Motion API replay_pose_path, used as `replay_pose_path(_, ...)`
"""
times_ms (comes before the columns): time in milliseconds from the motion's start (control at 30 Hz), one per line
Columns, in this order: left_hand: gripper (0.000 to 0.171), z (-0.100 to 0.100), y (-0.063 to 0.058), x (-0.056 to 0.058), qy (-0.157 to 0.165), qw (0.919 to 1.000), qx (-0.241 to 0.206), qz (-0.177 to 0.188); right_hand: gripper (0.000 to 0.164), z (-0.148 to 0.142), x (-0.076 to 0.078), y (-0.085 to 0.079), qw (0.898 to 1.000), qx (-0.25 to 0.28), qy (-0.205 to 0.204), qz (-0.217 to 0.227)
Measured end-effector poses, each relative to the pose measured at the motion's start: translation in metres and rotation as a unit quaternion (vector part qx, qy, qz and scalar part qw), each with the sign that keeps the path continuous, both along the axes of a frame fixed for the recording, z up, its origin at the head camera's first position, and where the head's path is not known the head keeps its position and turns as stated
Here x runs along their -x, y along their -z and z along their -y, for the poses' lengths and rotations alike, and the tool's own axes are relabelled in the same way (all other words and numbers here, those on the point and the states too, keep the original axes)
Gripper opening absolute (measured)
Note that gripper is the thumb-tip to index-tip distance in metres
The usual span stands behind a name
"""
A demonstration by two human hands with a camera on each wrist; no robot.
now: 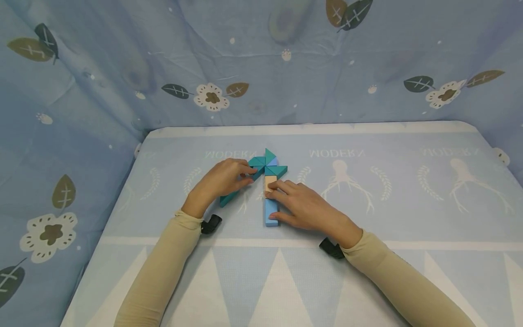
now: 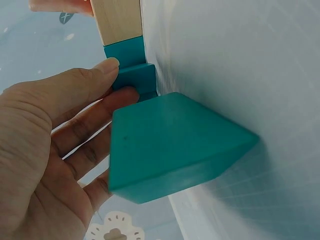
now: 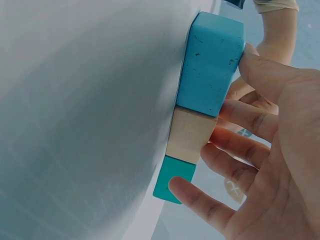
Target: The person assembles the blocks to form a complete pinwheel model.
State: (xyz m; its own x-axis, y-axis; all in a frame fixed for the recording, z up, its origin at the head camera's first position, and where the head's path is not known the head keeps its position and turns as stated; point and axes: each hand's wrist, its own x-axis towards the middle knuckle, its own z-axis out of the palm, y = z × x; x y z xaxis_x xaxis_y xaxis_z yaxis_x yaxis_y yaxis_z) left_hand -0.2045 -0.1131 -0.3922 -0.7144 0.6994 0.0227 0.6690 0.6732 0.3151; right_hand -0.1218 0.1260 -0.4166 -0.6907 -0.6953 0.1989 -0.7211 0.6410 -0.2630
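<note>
Teal triangular blocks [image 1: 280,171] and a small periwinkle piece [image 1: 273,161] form a pinwheel lying on the table. Below its centre runs a straight column: a natural wood block [image 1: 270,180], then a long light-blue block [image 1: 271,209]. At the pinwheel's lower left, my left hand [image 1: 222,178] pinches a teal block [image 2: 136,77] between thumb and index finger. My right hand [image 1: 304,205] rests its extended fingers along the column, touching the wood block, with the thumb on the light-blue block. Under the left wrist lies a separate slanted teal block [image 2: 170,145].
The table [image 1: 392,181] has a pale blue printed cover with white triangles along the front. Patterned blue cloth [image 1: 261,63] hangs behind it and at the left. Black wrist mounts [image 1: 211,224] stick out under both forearms.
</note>
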Motion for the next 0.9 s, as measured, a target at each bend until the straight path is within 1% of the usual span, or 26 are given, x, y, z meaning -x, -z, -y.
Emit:
replay_pose_path(400, 0.035, -0.001, -0.001, 0.0, 0.0, 1.0, -0.002, 0.002, 0.054, 0.0, 0.001, 0.0, 1.0, -0.007, 0.001, 0.001)
replay_pose_path(567, 0.035, 0.0, -0.001, 0.003, 0.005, 0.9999, -0.003, 0.009, 0.054, -0.001, 0.003, 0.001, 1.0, -0.007, 0.003, 0.007)
replay_pose_path(667, 0.036, 0.006, -0.003, 0.007, 0.002, 0.9997, -0.018, 0.015, 0.055, -0.001, 0.004, 0.001, 1.0, -0.01, 0.005, 0.013)
replay_pose_path(800, 0.035, 0.015, -0.008, 0.01, -0.012, 0.9986, -0.05, 0.012, 0.055, -0.001, 0.006, 0.0, 1.0, -0.013, 0.002, 0.017)
replay_pose_path(900, 0.031, 0.016, -0.01, 0.012, -0.007, 0.9986, -0.05, 0.013, 0.055, -0.001, 0.007, 0.0, 1.0, -0.012, 0.001, 0.018)
